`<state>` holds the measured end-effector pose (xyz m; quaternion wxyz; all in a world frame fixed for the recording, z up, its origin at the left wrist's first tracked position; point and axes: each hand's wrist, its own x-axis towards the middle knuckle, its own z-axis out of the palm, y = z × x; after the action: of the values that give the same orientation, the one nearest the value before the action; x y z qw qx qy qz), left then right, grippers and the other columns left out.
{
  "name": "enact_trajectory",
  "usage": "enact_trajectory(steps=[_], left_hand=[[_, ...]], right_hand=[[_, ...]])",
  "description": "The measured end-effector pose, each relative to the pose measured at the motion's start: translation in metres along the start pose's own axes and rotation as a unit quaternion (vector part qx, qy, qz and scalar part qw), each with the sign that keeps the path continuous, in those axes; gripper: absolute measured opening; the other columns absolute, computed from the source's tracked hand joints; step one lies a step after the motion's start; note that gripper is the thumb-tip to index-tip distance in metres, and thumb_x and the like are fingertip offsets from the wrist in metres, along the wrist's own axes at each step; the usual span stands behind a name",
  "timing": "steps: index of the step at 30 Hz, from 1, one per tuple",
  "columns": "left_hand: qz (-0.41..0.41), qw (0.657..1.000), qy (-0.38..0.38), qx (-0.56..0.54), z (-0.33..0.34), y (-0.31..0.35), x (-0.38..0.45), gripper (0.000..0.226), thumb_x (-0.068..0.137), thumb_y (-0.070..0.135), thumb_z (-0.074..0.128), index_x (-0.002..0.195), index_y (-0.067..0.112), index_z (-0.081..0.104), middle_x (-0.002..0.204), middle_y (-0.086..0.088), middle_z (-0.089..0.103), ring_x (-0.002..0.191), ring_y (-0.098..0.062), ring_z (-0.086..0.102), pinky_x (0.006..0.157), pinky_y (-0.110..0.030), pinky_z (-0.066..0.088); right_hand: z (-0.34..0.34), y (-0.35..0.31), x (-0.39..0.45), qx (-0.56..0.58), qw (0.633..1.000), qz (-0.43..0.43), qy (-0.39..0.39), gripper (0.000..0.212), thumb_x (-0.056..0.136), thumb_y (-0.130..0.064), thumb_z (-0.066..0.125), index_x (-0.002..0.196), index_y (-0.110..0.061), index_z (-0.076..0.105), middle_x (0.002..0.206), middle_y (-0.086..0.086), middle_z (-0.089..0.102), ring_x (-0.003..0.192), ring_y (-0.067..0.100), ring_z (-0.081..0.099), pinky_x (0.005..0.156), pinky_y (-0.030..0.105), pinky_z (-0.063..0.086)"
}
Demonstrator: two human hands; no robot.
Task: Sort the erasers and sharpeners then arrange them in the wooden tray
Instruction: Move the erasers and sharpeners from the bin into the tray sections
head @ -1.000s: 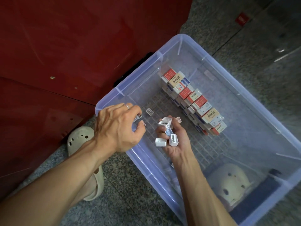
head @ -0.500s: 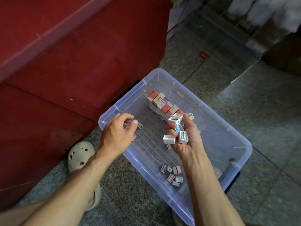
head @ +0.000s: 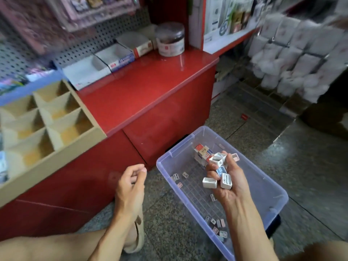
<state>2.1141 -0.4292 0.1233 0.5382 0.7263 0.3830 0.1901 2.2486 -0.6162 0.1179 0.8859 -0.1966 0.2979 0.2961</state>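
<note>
We crouched on the shop floor beside a clear plastic bin, midway through gathering stock. Our right hand was cupped palm-up over the bin, its grip curled round a heap of small white sharpeners. Our left hand hung outside the bin near the red cabinet, fingers curled with thumb meeting fingertips; whether that grip pinched a small piece, we could not tell. More sharpeners lay scattered on the bin's gridded bottom, and a stack of boxed erasers stood against its far wall. The wooden tray, divided into compartments that looked empty, sat on the red worktop up to our left, well apart from the bin. By our reckoning the collecting step was in hand and nothing had yet reached the tray. The next move called for carrying the handful up to the tray and tipping it into one compartment, keeping the cupped palm level so that none slipped off on the way.
</note>
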Motion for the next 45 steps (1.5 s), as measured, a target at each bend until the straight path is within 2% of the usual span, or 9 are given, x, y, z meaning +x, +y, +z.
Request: enact_trajectory(steps=[10, 14, 19, 26, 28, 32, 38, 41, 45], left_hand=[[0.029, 0.994, 0.096, -0.044, -0.102, 0.04, -0.048, 0.031, 0.077, 0.046, 0.057, 0.097, 0.025, 0.068, 0.099, 0.011, 0.068, 0.092, -0.015, 0.068, 0.082, -0.047, 0.057], [0.041, 0.988, 0.121, -0.088, -0.128, 0.041, -0.049, 0.019, 0.08, 0.041, 0.057, 0.095, 0.032, 0.066, 0.1, 0.004, 0.069, 0.092, -0.017, 0.066, 0.083, -0.048, 0.056], [0.082, 0.977, 0.143, -0.139, -0.154, 0.047, -0.044, 0.026, 0.078, 0.045, 0.059, 0.093, 0.025, 0.066, 0.098, -0.002, 0.067, 0.088, -0.005, 0.061, 0.079, -0.014, 0.046], [0.123, 0.957, 0.154, -0.213, -0.195, 0.057, -0.033, 0.014, 0.083, 0.032, 0.061, 0.092, 0.021, 0.065, 0.093, 0.005, 0.067, 0.087, 0.003, 0.059, 0.08, -0.008, 0.042], [0.142, 0.948, 0.156, -0.238, -0.206, 0.059, -0.03, 0.012, 0.082, 0.028, 0.062, 0.088, 0.018, 0.065, 0.08, 0.007, 0.066, 0.077, 0.002, 0.058, 0.073, -0.01, 0.043], [0.154, 0.948, 0.167, -0.221, -0.22, 0.059, -0.024, 0.006, 0.083, 0.008, 0.07, 0.081, 0.004, 0.067, 0.061, 0.023, 0.061, 0.059, 0.01, 0.052, 0.06, -0.004, 0.037], [0.089, 0.945, 0.143, -0.279, -0.244, 0.052, -0.015, 0.015, 0.077, 0.0, 0.078, 0.084, 0.01, 0.07, 0.073, -0.001, 0.072, 0.066, -0.011, 0.067, 0.06, -0.018, 0.051], [0.064, 0.943, 0.135, -0.298, -0.259, 0.05, -0.009, 0.019, 0.077, -0.007, 0.075, 0.09, 0.006, 0.07, 0.074, -0.008, 0.071, 0.061, -0.017, 0.067, 0.055, -0.023, 0.052], [0.034, 0.952, 0.155, -0.263, -0.294, 0.046, 0.022, 0.021, 0.077, -0.008, 0.075, 0.089, 0.009, 0.07, 0.079, -0.009, 0.074, 0.065, -0.014, 0.071, 0.055, -0.019, 0.052]], right_hand=[[0.071, 0.067, -0.091, -0.039, 0.99, 0.045, -0.125, 0.012, 0.085, -0.027, 0.055, 0.085, -0.016, 0.053, 0.069, 0.001, 0.05, 0.045, 0.01, 0.047, 0.033, 0.016, 0.029], [0.1, 0.105, -0.102, -0.066, 0.977, 0.083, -0.184, 0.017, 0.098, -0.031, 0.047, 0.087, -0.019, 0.052, 0.069, -0.001, 0.051, 0.047, 0.011, 0.05, 0.033, 0.018, 0.033], [0.147, 0.166, -0.111, -0.124, 0.961, 0.116, -0.219, 0.015, 0.093, -0.031, 0.05, 0.086, -0.018, 0.054, 0.069, 0.0, 0.052, 0.047, 0.011, 0.049, 0.036, 0.017, 0.033], [0.197, 0.245, -0.106, -0.178, 0.943, 0.155, -0.236, 0.022, 0.097, -0.03, 0.05, 0.083, -0.014, 0.053, 0.067, 0.001, 0.048, 0.046, 0.01, 0.049, 0.035, 0.016, 0.033], [0.201, 0.263, -0.099, -0.194, 0.937, 0.161, -0.24, 0.017, 0.09, -0.03, 0.058, 0.087, -0.014, 0.053, 0.068, 0.001, 0.048, 0.046, 0.01, 0.049, 0.035, 0.017, 0.035], [0.203, 0.293, -0.092, -0.211, 0.919, 0.16, -0.293, 0.043, 0.052, -0.02, 0.096, 0.079, -0.01, 0.063, 0.066, 0.005, 0.051, 0.046, 0.012, 0.049, 0.036, 0.019, 0.038], [0.213, 0.313, -0.082, -0.228, 0.924, 0.166, -0.259, 0.04, 0.057, -0.023, 0.091, 0.08, -0.013, 0.061, 0.068, 0.004, 0.049, 0.044, 0.01, 0.046, 0.035, 0.019, 0.038], [0.225, 0.317, -0.079, -0.229, 0.934, 0.146, -0.234, 0.014, 0.082, -0.026, 0.064, 0.079, -0.014, 0.057, 0.069, 0.001, 0.05, 0.05, 0.009, 0.046, 0.034, 0.016, 0.032], [0.239, 0.32, -0.062, -0.266, 0.926, 0.152, -0.22, 0.024, 0.103, -0.031, 0.044, 0.084, -0.02, 0.052, 0.07, -0.001, 0.049, 0.05, 0.009, 0.045, 0.033, 0.017, 0.033]])
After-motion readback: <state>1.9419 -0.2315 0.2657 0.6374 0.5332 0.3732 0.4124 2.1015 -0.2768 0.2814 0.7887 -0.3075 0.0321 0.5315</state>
